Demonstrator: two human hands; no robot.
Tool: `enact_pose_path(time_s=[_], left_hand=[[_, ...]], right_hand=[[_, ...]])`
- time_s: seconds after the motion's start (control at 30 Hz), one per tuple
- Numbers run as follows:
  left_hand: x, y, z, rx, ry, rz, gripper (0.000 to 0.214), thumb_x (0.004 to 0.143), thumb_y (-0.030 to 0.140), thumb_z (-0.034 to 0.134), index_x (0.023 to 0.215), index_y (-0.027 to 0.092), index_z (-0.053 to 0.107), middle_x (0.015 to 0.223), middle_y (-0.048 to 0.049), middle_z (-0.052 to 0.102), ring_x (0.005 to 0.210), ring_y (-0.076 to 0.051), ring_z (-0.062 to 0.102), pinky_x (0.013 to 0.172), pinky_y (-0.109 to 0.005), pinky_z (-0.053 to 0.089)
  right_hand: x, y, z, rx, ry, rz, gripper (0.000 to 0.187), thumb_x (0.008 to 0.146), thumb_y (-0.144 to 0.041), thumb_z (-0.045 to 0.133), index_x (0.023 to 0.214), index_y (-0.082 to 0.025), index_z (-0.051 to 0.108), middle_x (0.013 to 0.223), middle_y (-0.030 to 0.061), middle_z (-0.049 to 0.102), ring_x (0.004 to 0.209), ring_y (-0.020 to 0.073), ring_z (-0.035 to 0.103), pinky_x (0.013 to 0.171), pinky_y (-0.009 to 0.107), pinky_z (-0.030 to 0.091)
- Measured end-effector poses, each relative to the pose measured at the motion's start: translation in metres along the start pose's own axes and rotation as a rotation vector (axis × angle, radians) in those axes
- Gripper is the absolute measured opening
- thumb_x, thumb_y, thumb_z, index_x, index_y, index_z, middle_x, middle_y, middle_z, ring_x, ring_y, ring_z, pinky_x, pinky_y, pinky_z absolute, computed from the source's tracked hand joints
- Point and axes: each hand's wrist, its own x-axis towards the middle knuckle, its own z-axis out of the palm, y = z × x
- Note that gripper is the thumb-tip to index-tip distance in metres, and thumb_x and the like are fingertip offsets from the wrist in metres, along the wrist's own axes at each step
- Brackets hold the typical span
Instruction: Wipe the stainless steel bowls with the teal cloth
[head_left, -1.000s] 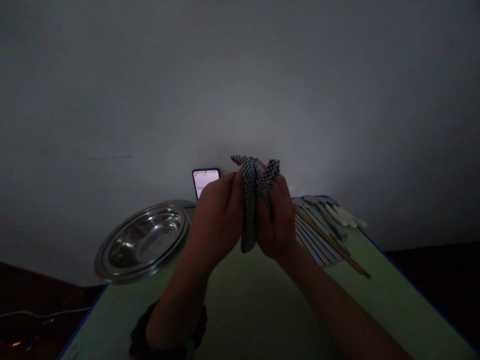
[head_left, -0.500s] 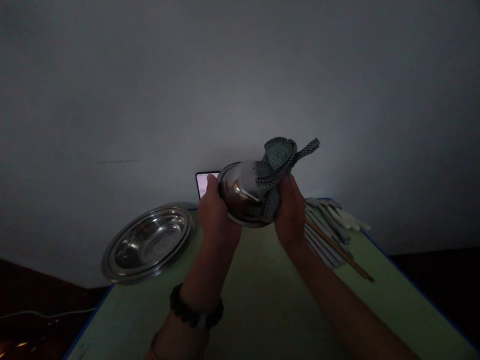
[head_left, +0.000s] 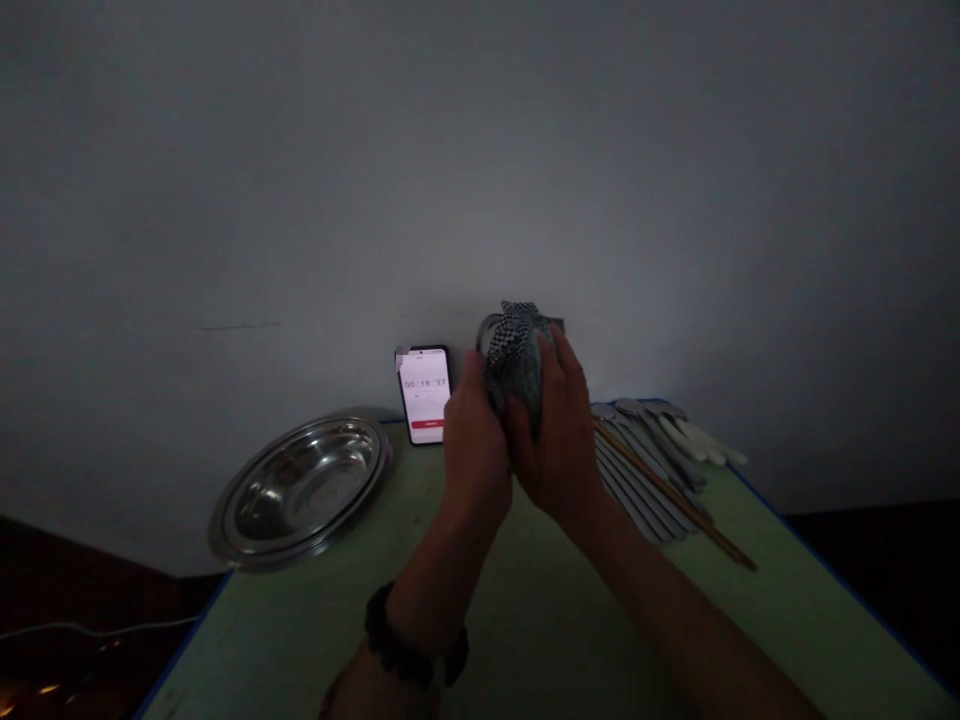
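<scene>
Up in front of the wall, my left hand (head_left: 478, 455) and my right hand (head_left: 561, 435) are close together around a shiny metal bowl (head_left: 484, 333). Only a bit of the bowl's rim shows at the upper left; the rest is hidden. A grey-green cloth with a black-and-white checked edge (head_left: 519, 365) covers most of it. My right fingers press this cloth against the bowl. The left hand grips from the left side, its thumb pointing up near the rim and its other fingers mostly hidden.
Stacked metal basins (head_left: 247, 525) sit at the table's left. A lit phone (head_left: 425, 400) showing a timer leans on the wall (head_left: 480, 160). Several metal spoons (head_left: 637, 490), wooden chopsticks (head_left: 679, 495) and white-handled utensils (head_left: 697, 440) lie at the right of the green table (head_left: 540, 620).
The bowl has turned, so the cloth now faces me and hides most of its metal. My left hand has moved right, closer to my right hand, uncovering the phone.
</scene>
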Motion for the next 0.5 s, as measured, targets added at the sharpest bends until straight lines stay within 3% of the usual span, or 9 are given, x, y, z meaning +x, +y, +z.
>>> enact_pose_path(time_s=[0.13,0.3,0.43,0.5], left_hand=[[-0.008,0.002,0.0,0.308,-0.148,0.178,0.036,0.092,0.032,0.041,0.06,0.021,0.055,0.06,-0.0002,0.059,0.059,-0.014,0.052,0.054,-0.024,0.039],[-0.007,0.005,-0.004,0.466,-0.219,0.289,0.042,0.092,0.035,0.04,0.053,0.021,0.043,0.05,0.0025,0.046,0.048,-0.012,0.04,0.045,-0.027,0.027],[0.007,0.012,-0.017,0.415,-0.202,0.217,0.049,0.089,0.05,0.043,0.049,0.021,0.041,0.045,0.004,0.041,0.042,-0.011,0.035,0.041,-0.025,0.026],[0.015,0.016,-0.025,0.34,-0.184,0.14,0.052,0.084,0.059,0.046,0.048,0.021,0.042,0.042,0.0047,0.041,0.038,-0.01,0.033,0.037,-0.024,0.025]], right_hand=[[0.01,0.009,-0.012,0.099,-0.024,-0.002,0.04,0.092,-0.028,0.039,0.131,-0.018,0.043,0.139,0.0159,0.044,0.133,0.0258,0.038,0.108,0.051,0.032],[0.018,0.006,-0.022,0.3,-0.063,0.171,0.033,0.093,-0.032,0.04,0.12,-0.022,0.054,0.123,0.0095,0.059,0.114,0.0224,0.053,0.1,0.044,0.04],[0.029,0.009,-0.028,0.528,-0.085,0.47,0.03,0.091,-0.042,0.044,0.1,-0.023,0.065,0.095,0.0044,0.068,0.088,0.0206,0.062,0.082,0.038,0.049],[0.037,0.02,-0.034,0.683,-0.012,0.495,0.034,0.091,-0.042,0.04,0.089,-0.023,0.068,0.084,0.0043,0.068,0.082,0.0212,0.063,0.076,0.039,0.051]])
